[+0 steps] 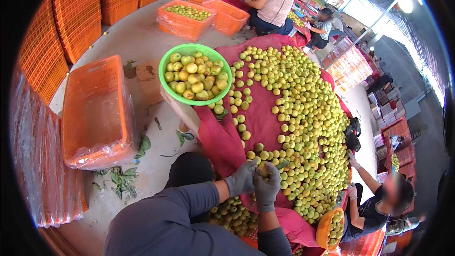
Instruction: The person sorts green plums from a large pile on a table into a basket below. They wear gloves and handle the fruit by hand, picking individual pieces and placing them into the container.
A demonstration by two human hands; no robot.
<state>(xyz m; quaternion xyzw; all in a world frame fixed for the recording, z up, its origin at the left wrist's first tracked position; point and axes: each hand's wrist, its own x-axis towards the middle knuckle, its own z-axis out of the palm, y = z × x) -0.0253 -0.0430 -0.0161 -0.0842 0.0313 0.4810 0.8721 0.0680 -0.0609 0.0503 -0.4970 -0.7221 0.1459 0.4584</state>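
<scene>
My left hand [241, 178], in a grey glove, is at the near edge of a large heap of small yellow-green fruits [309, 113] on red cloth [261, 113]. Close beside it, my right hand [266, 185], gloved alike, has its fingers curled around a fruit [263, 170], partly hidden by the fingers. The left fingertips nearly meet the right hand; whether they touch the fruit I cannot tell. A green leaf [282, 165] lies just right of the hands. Beyond them, a green plastic basket [164, 89] holds larger, partly browned fruits.
A plastic-lined orange crate [122, 113] stands at left, near tall crate stacks [76, 17]. Leaves [122, 181] litter the floor. A co-worker [373, 199] with gloved hands sits at right beside an orange basket of fruit [321, 229]. Another person [273, 3] sits at the far side.
</scene>
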